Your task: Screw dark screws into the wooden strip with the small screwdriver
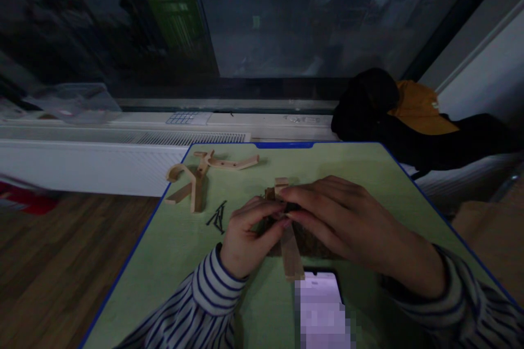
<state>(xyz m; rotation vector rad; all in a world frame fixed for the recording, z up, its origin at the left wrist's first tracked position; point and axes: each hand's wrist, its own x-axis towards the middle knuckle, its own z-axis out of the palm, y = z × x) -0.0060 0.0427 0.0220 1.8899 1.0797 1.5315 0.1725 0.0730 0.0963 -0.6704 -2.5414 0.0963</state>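
Note:
My left hand (252, 233) and my right hand (341, 217) meet over a flat wooden strip (291, 256) near the middle of the table. Both hands have their fingertips pinched together just above the strip. What they pinch is small and dark, mostly covered by the fingers, so I cannot make out its kind. Under the strip and the right hand lies a brown, rough-looking board (313, 242), largely hidden. Left of my left hand, several dark screws (219, 217) lie in a loose pile.
Curved and angled wooden pieces (196, 185) lie at the table's far left. A phone (321, 305) with a lit screen rests at the near side. Beyond the blue-edged table (164, 262) are a radiator (94, 166), a windowsill with a clear plastic box (77, 102), and dark clothing (368, 103).

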